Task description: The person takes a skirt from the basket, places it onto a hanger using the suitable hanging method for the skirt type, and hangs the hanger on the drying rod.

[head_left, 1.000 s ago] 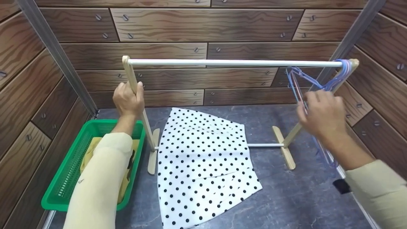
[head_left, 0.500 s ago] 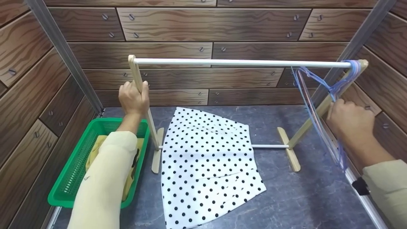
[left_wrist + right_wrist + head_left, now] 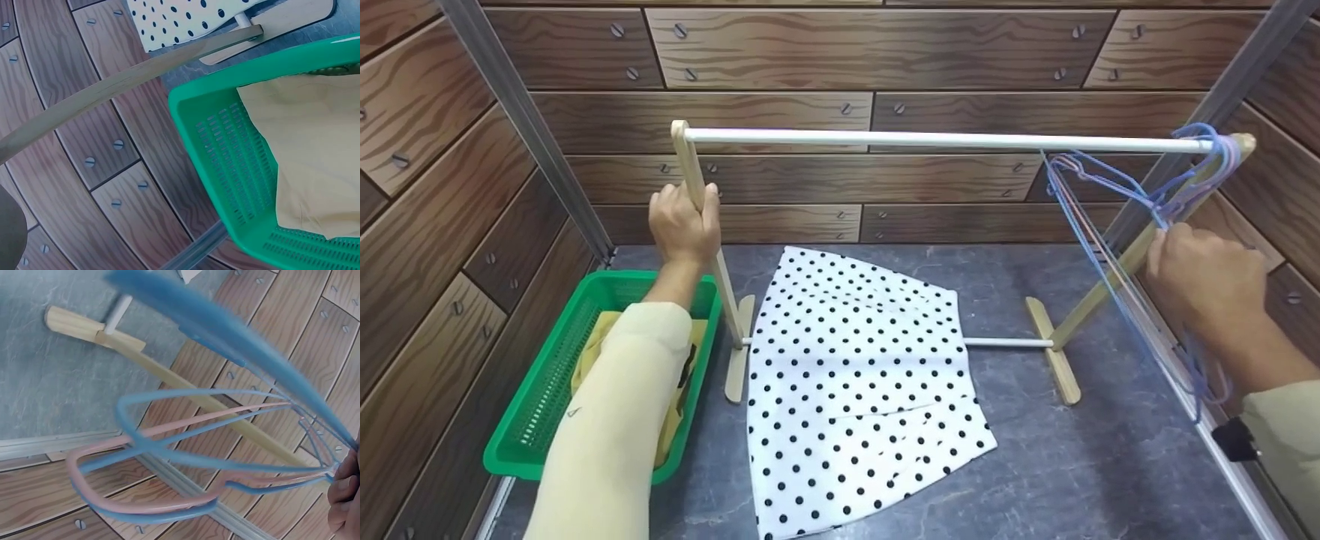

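My left hand [image 3: 684,225] grips the left wooden post [image 3: 688,161] of a garment rack, a little below its top rail [image 3: 885,139]. At the right end, my right hand [image 3: 1211,277] pinches the neck of a blue clothes hanger [image 3: 236,343], just below the hooks. Other hangers hang bunched on the rail there, blue ones and a pink hanger [image 3: 84,486]. One blue hook [image 3: 1192,127] stands up above the rail, apart from the rest. The fingers [image 3: 342,495] show at the edge of the right wrist view. The left hand is out of the left wrist view.
A white garment with black dots [image 3: 870,352] lies flat on the grey floor, over the rack's lower bar [image 3: 1009,343]. Left of the rack stands a green basket [image 3: 502,450] holding folded yellow cloth [image 3: 594,341]. Wood-patterned walls [image 3: 765,52] enclose the space.
My right hand has moved from the hangers' side to their neck and taken hold there. A blue hook has risen above the rail. The left hand stays on the post.
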Available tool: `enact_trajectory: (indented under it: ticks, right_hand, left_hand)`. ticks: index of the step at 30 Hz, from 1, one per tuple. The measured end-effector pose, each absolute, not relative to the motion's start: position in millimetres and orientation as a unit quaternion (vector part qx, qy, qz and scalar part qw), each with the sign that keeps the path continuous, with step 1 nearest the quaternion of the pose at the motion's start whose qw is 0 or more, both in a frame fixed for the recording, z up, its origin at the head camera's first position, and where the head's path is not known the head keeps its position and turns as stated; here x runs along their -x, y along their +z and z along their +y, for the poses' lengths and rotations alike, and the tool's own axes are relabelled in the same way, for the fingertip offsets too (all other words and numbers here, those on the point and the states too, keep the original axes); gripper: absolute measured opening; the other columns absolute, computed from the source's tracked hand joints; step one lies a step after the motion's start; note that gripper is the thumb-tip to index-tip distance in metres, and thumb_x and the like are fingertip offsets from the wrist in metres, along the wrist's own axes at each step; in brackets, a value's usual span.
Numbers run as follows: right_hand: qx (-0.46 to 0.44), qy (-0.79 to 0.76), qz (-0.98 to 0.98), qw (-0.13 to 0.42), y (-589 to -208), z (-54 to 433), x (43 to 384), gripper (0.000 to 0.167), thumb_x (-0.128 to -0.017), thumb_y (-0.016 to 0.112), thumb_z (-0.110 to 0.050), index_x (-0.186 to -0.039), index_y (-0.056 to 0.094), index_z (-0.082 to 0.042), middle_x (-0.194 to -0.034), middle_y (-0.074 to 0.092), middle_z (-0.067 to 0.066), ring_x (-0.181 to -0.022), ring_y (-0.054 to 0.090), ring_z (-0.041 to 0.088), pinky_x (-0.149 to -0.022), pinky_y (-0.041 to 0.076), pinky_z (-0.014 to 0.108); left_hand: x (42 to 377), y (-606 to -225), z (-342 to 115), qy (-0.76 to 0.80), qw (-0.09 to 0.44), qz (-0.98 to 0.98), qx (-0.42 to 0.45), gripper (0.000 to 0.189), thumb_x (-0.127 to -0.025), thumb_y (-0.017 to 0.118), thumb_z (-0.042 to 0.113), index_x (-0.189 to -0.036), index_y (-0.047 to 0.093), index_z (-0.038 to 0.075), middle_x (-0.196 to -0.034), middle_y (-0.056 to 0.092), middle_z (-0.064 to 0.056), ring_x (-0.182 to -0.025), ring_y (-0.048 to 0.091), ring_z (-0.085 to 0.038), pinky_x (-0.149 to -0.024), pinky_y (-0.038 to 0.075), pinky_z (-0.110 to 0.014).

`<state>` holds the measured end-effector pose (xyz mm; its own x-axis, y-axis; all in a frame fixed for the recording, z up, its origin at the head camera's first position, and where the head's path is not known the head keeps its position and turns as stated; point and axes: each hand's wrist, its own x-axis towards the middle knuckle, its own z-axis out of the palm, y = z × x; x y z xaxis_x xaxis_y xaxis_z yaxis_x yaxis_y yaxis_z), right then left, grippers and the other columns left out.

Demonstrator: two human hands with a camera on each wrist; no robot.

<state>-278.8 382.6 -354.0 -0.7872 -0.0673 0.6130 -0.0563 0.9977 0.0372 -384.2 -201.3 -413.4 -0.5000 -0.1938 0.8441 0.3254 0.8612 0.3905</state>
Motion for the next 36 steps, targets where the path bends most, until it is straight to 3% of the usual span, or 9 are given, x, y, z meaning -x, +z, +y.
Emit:
enact_trajectory:
  ticks: [10,23,36]
  right_hand:
    - [-0.024,0.009,-0.954,0.299,-349.4,379.7,279.4,0.047,-0.100,0.037,-0.025,-0.070,0.047,0.009,-0.066,0.053,0.040,-0.054,0.049,0.062,-0.044,0.032,0.066]
    - [-0.098,-0.036,-0.911,0.400,-345.7,364.5,272.1,0.046,-0.098,0.039,-0.025,-0.060,0.041,0.002,-0.048,0.044,0.026,-0.036,0.041,0.047,-0.033,0.027,0.055]
    - [-0.163,-0.036,-0.885,0.436,-357.7,343.4,259.8,0.044,-0.097,0.041,-0.026,-0.059,0.039,-0.003,-0.046,0.038,0.015,-0.033,0.038,0.039,-0.032,0.027,0.050]
  left_hand:
    - [383.7,-414.1,-199.2,-0.262,0.495,-0.828,0.038,0.046,-0.097,0.048,0.035,-0.069,0.055,0.000,-0.061,0.049,-0.018,-0.067,0.047,-0.038,-0.071,0.038,-0.049]
    - [384.4,-412.7,-201.3,-0.264,0.487,-0.832,0.038,0.046,-0.098,0.047,0.035,-0.071,0.055,-0.001,-0.062,0.049,-0.018,-0.068,0.047,-0.038,-0.072,0.037,-0.049]
    - [384.9,-413.3,-200.5,-0.261,0.492,-0.830,0.036,0.044,-0.097,0.049,0.033,-0.070,0.056,0.000,-0.062,0.051,-0.018,-0.067,0.048,-0.038,-0.072,0.038,-0.049]
